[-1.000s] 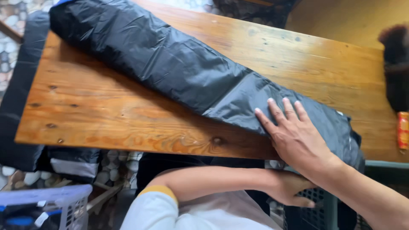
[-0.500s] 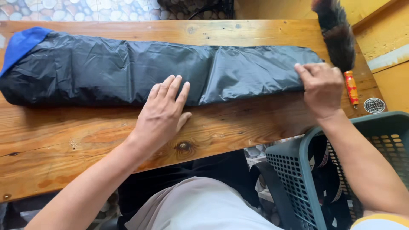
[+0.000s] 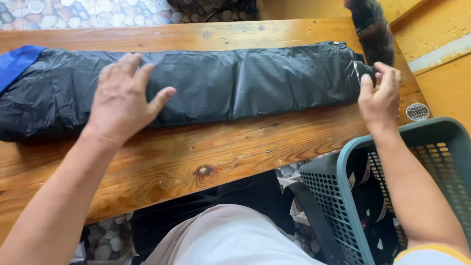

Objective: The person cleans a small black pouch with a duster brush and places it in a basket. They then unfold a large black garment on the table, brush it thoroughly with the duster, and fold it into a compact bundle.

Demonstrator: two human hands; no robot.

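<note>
Head view has us looking straight down on a long, folded black garment of shiny, crinkled fabric lying on a wooden table. Its long axis runs left to right across the table, nearly parallel to the near edge. The left end, with a blue panel, reaches the picture's left border; the right end stops short of the table's right edge.

Our left hand lies flat on the garment's left half, palm down, fingers spread and pointing away from us, thumb out to the right. It presses on the fabric and grips nothing. Our right hand is at the right end, fingers curled at the end edge of the fabric; it seems to pinch that edge lightly, though we cannot tell how firmly it holds.

Just beyond the right hand a dark, furry thing rests at the far right corner of the table; what it is we cannot tell. Near the table's right edge lies a small round white sticker with a grid pattern.

Below the table on our right stands a grey-green plastic basket with perforated walls. It holds dark cloth with some white patches. Pebbled flooring shows beyond the table's far edge.
</note>
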